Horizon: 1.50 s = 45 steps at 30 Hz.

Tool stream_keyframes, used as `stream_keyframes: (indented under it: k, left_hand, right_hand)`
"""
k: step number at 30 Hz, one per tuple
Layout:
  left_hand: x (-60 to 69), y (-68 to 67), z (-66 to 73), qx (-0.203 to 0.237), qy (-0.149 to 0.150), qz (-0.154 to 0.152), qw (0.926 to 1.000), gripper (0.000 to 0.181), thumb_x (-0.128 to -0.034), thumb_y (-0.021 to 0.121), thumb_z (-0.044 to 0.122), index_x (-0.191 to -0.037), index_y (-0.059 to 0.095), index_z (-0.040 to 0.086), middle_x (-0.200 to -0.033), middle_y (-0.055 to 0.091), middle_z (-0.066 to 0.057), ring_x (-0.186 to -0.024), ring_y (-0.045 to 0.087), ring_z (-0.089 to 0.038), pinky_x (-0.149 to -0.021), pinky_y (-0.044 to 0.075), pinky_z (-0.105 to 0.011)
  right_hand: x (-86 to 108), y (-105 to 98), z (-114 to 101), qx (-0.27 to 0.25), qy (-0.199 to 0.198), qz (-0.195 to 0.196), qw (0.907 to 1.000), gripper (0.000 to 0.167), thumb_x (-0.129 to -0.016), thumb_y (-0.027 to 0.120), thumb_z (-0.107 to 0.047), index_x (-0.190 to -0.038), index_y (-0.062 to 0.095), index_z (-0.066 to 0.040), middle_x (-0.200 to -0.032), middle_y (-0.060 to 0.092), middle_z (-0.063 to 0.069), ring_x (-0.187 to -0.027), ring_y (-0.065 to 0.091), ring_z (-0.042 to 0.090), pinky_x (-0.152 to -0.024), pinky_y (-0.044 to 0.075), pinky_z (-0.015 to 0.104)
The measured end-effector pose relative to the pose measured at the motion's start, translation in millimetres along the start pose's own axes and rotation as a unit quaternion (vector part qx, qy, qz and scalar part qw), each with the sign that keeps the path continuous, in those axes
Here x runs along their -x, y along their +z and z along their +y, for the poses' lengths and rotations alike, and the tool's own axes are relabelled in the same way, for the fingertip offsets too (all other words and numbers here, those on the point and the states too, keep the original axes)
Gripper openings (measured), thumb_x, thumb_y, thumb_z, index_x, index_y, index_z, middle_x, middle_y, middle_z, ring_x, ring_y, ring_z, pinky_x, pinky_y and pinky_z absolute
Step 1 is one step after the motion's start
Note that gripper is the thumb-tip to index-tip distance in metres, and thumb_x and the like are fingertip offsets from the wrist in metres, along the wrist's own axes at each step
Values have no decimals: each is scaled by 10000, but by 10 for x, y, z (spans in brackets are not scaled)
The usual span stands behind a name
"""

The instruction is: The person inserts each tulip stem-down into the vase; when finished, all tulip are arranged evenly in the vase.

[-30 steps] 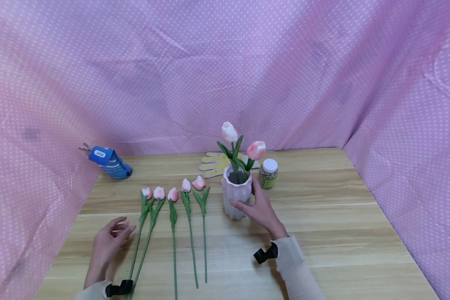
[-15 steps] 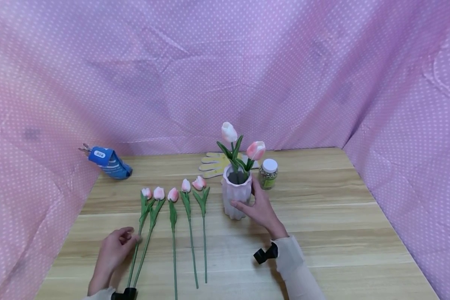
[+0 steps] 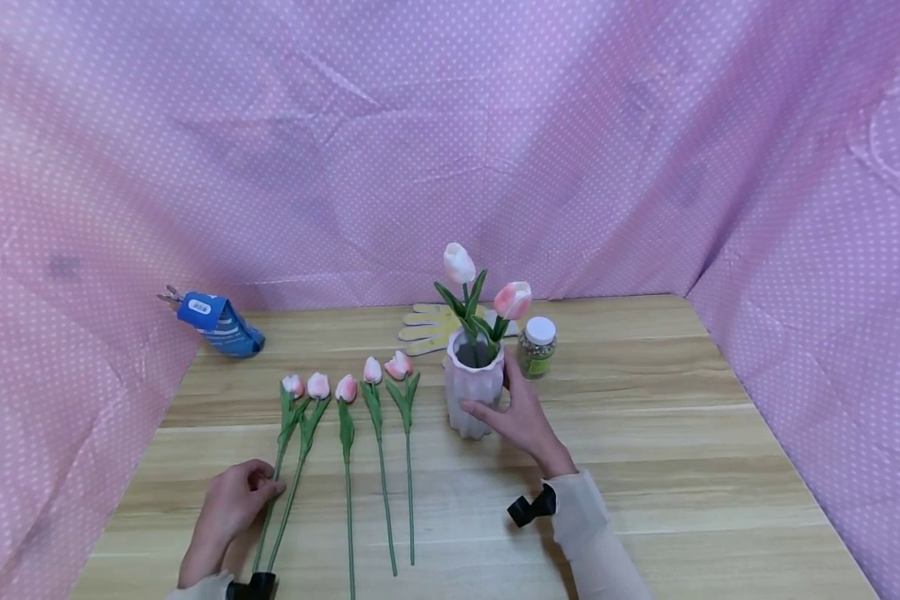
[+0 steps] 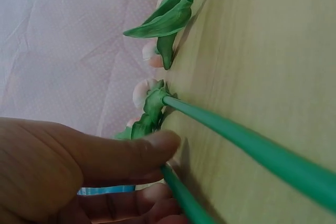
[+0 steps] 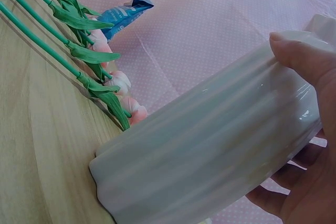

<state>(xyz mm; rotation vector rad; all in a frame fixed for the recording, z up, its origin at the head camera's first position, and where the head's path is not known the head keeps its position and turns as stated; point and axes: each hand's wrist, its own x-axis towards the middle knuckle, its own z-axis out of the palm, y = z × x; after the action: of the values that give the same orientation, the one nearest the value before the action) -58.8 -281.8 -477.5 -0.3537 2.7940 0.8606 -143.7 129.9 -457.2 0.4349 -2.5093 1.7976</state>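
Note:
My left hand (image 3: 232, 502) pinches the green stem of the leftmost pink-and-white tulip (image 3: 292, 386), which lies on the wooden table. The left wrist view shows the thumb over that stem (image 4: 188, 199) and fingers beneath it; a second tulip stem (image 4: 236, 132) runs alongside, apart from the hand. My right hand (image 3: 527, 423) grips the right side of a pale fluted vase (image 3: 468, 404) that stands upright. Two tulips (image 3: 513, 301) are in the vase, their lower stems hidden inside. Several more tulips (image 3: 346, 389) lie in a row between the hands, blooms pointing away.
A white-lidded jar (image 3: 540, 350) stands just right of the vase. Behind the vase lies a yellow and white glove (image 3: 426, 327). A blue bag (image 3: 221, 325) sits at the table's far left corner, and pink dotted cloth (image 3: 420, 150) surrounds the table.
My left hand has moved slightly right and nearer to me, and its thumb and fingers have come together on the leftmost tulip's stem. My right hand and the vase stay in place.

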Motion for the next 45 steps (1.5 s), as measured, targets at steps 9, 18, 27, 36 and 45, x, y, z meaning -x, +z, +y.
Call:
stream_keyframes:
  k: [9, 18, 27, 36, 45]
  left_hand:
    - [-28, -27, -14, 492, -267, -222, 9982, 185, -875, 689, 25, -1020, 670, -89, -772, 660, -81, -617, 588, -147, -489, 537, -270]
    - [-14, -42, -93, 1323, -417, -260, 9900, 202, -886, 668, -17, -1056, 643, -122, -758, 648, -71, -579, 609, -156, -468, 574, -301]
    - [-42, -73, -149, 2183, -762, -376, 9722, 284, -923, 639, -23, -1164, 580, -162, -790, 632, -46, -621, 618, -136, -540, 618, -316]
    - [-42, -104, -212, 3102, -877, -499, 9453, 335, -954, 631, 13, -1239, 547, -142, -794, 704, 42, -670, 682, -113, -641, 647, -310]
    - [-31, -87, -223, 4532, -878, -382, 8862, 176, -926, 669, 5, -932, 664, 181, -784, 730, 64, -664, 682, -92, -619, 634, -250]
  right_hand:
    - [1, 5, -14, 11, 5, 20, 10000, 933, -836, 817, -290, -1572, 247, -226, -1557, 446, 89, -1408, 475, 330, -1136, 440, 579]
    - [6, 7, -8, 21, 14, 27, 10000, 925, -837, 816, -285, -1569, 257, -208, -1553, 451, 99, -1409, 476, 335, -1138, 438, 580]
    - [-3, 3, -9, -38, 20, -1, 10000, 920, -839, 818, -274, -1567, 257, -237, -1565, 435, 84, -1435, 447, 331, -1162, 410, 585]
    - [-3, 2, 10, -40, 81, -9, 10000, 901, -840, 817, -287, -1556, 271, -240, -1568, 427, 65, -1448, 432, 322, -1174, 395, 585]
    - [-7, 3, 8, -9, 25, 12, 10000, 903, -837, 818, -288, -1556, 275, -229, -1561, 436, 68, -1439, 443, 321, -1168, 404, 584]
